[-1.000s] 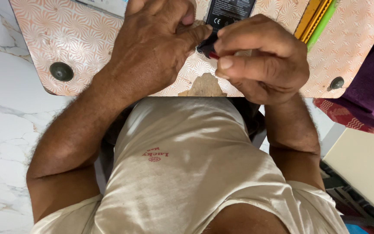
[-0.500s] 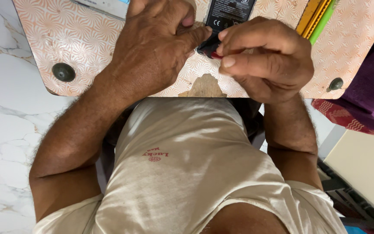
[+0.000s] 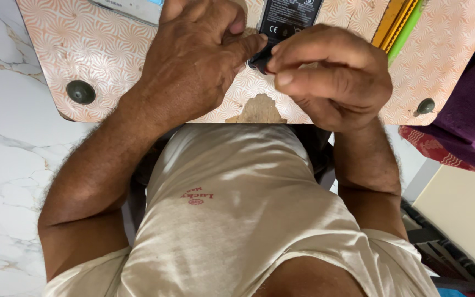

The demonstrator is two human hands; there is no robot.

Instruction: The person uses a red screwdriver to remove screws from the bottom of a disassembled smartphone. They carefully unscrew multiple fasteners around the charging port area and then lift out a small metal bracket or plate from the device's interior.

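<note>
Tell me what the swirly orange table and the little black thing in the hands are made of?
The table looks like board under a thin, smooth patterned laminate: at the near edge a chip shows bare brown core. The small black part, pinched between the left hand and right hand, looks like dark plastic with a red bit, but the fingers hide most of it, so that's a guess.

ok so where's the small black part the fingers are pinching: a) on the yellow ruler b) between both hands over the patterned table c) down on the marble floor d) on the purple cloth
b: the left hand and right hand pinch the small black part together above the patterned table.
</note>
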